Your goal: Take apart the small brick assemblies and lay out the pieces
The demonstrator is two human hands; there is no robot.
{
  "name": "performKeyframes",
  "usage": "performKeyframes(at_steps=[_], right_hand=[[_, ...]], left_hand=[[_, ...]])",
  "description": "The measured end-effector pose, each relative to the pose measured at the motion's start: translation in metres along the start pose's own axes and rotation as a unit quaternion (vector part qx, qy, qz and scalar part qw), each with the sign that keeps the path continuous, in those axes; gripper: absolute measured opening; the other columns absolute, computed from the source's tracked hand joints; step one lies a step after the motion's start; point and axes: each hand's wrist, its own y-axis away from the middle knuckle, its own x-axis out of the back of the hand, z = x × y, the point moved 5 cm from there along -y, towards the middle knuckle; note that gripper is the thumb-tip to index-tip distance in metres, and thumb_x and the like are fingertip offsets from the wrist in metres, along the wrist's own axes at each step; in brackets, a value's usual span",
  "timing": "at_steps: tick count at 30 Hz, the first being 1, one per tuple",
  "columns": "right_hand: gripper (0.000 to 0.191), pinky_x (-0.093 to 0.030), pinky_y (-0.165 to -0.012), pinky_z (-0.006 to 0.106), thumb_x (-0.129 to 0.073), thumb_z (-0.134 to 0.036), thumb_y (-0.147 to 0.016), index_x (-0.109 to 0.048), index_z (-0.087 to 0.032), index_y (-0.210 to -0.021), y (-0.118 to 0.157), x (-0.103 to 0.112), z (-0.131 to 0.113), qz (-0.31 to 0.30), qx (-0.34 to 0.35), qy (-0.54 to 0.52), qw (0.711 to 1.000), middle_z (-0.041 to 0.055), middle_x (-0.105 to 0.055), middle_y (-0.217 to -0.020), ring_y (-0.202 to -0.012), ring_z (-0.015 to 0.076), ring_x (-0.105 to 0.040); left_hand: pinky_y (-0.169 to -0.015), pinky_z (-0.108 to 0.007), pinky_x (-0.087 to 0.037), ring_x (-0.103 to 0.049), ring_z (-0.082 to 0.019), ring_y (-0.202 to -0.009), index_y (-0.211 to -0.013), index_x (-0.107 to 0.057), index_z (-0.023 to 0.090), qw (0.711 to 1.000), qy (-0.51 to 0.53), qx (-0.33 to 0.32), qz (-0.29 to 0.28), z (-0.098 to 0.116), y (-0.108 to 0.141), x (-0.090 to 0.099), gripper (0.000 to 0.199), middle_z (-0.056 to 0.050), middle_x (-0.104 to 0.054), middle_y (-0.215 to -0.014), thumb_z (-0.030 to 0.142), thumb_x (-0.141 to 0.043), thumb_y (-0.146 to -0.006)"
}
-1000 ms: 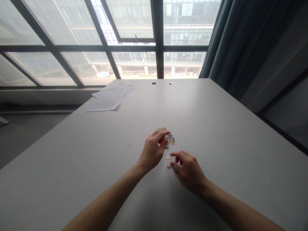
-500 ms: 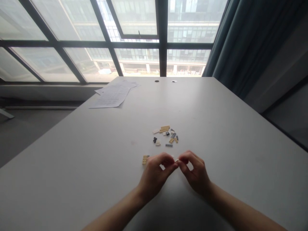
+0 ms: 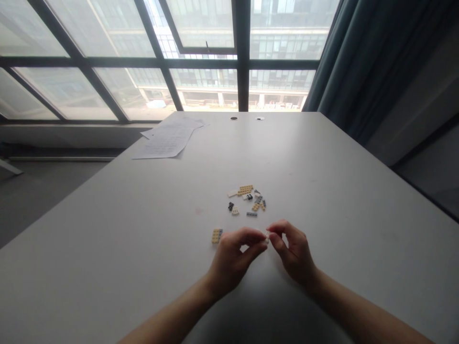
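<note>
Between my fingertips is a small white piece [image 3: 267,237]. My left hand [image 3: 238,253] pinches it from the left, and my right hand [image 3: 292,248] has its thumb and index finger on it from the right. Its shape is mostly hidden. Beside my left hand lies a tan and grey studded plate [image 3: 216,235]. Beyond my hands is a loose group of toy bricks: a tan plate [image 3: 245,190], a white flat piece [image 3: 233,194], a black piece [image 3: 231,206], a cream piece [image 3: 235,210], a grey bar [image 3: 251,214] and several small tan and grey pieces.
The white table [image 3: 143,229] spreads out on all sides. Printed sheets [image 3: 167,141] lie at its far left, and two round cable holes, one dark [image 3: 234,118], sit near the far edge. Windows stand behind it, with a dark curtain [image 3: 344,71] on the right.
The fingertips and the white piece have shifted slightly right, and more of the piece shows. The right fingers have changed their pinch. More of the grey part beside my left hand is visible.
</note>
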Motion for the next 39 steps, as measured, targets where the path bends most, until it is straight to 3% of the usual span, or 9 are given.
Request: performKeyframes(at_steps=[7, 12, 19, 23, 27, 30, 34, 39], right_hand=[[0.009, -0.044, -0.060, 0.025, -0.057, -0.024, -0.089, -0.058, -0.020, -0.081, 0.000, -0.003, -0.008, -0.037, 0.045, -0.006, 0.998, -0.0007, -0.058, -0.070, -0.062, 0.0134, -0.054], [0.015, -0.041, -0.060, 0.025, -0.054, -0.023, -0.092, -0.055, -0.020, -0.077, 0.002, -0.008, -0.010, -0.051, 0.104, 0.016, 0.993, -0.0008, -0.055, -0.067, -0.061, 0.0133, -0.052], [0.018, -0.039, -0.058, 0.026, -0.052, -0.024, -0.092, -0.053, -0.020, -0.075, 0.003, -0.007, -0.013, -0.058, 0.124, 0.010, 0.991, -0.0009, -0.054, -0.065, -0.059, 0.0133, -0.050], [0.016, -0.042, -0.058, 0.025, -0.055, -0.021, -0.091, -0.056, -0.019, -0.075, 0.001, -0.004, -0.011, -0.044, 0.084, 0.014, 0.995, -0.0010, -0.056, -0.065, -0.059, 0.0130, -0.052], [0.009, -0.047, -0.062, 0.026, -0.055, -0.021, -0.091, -0.063, -0.020, -0.087, -0.001, -0.001, -0.006, -0.017, 0.028, 0.008, 0.999, 0.0011, -0.064, -0.073, -0.065, 0.0145, -0.059], [0.014, -0.049, -0.065, 0.027, -0.053, -0.020, -0.092, -0.065, -0.021, -0.097, 0.000, 0.000, -0.003, 0.001, 0.016, 0.015, 1.000, 0.0024, -0.067, -0.080, -0.070, 0.0153, -0.061], [0.019, -0.049, -0.067, 0.027, -0.051, -0.017, -0.092, -0.064, -0.021, -0.104, 0.001, -0.002, -0.003, -0.012, 0.029, -0.007, 0.999, 0.0022, -0.065, -0.082, -0.072, 0.0152, -0.061], [0.010, -0.048, -0.064, 0.027, -0.057, -0.017, -0.089, -0.065, -0.021, -0.090, 0.001, -0.001, -0.007, -0.013, 0.050, -0.020, 0.998, 0.0012, -0.063, -0.078, -0.069, 0.0143, -0.060]], left_hand=[[-0.056, -0.022, -0.053, -0.064, -0.012, -0.056, -0.074, -0.063, 0.013, 0.987, 0.140, 0.076, 0.027, -0.001, -0.002, 0.000, 0.024, -0.002, -0.067, -0.060, 0.035, -0.069, -0.081], [-0.048, -0.019, -0.049, -0.059, -0.010, -0.047, -0.070, -0.057, 0.014, 0.983, 0.138, 0.110, 0.053, -0.003, -0.003, 0.001, 0.031, -0.001, -0.066, -0.056, 0.040, -0.068, -0.081], [-0.046, -0.019, -0.048, -0.058, -0.009, -0.046, -0.072, -0.056, 0.014, 0.982, 0.126, 0.134, 0.034, -0.005, -0.002, -0.002, 0.031, -0.001, -0.066, -0.057, 0.041, -0.066, -0.081], [-0.049, -0.020, -0.050, -0.061, -0.011, -0.049, -0.073, -0.059, 0.014, 0.989, 0.099, 0.099, 0.047, -0.003, -0.001, 0.002, 0.026, -0.001, -0.066, -0.058, 0.037, -0.067, -0.082], [-0.061, -0.022, -0.053, -0.065, -0.013, -0.060, -0.075, -0.067, 0.016, 0.999, -0.011, -0.011, 0.041, 0.006, 0.001, 0.004, 0.011, -0.002, -0.071, -0.066, 0.025, -0.070, -0.080], [-0.067, -0.023, -0.053, -0.066, -0.013, -0.066, -0.074, -0.069, 0.017, 0.996, -0.059, -0.061, 0.027, 0.010, 0.003, 0.002, 0.005, -0.002, -0.073, -0.073, 0.019, -0.071, -0.078], [-0.067, -0.023, -0.052, -0.065, -0.014, -0.067, -0.072, -0.068, 0.017, 0.998, -0.050, -0.043, 0.009, 0.007, 0.001, 0.001, 0.007, -0.003, -0.072, -0.074, 0.018, -0.069, -0.080], [-0.064, -0.023, -0.049, -0.063, -0.014, -0.065, -0.070, -0.065, 0.015, 0.998, -0.053, -0.019, -0.008, 0.005, -0.004, 0.001, 0.011, -0.003, -0.070, -0.071, 0.018, -0.067, -0.080]])
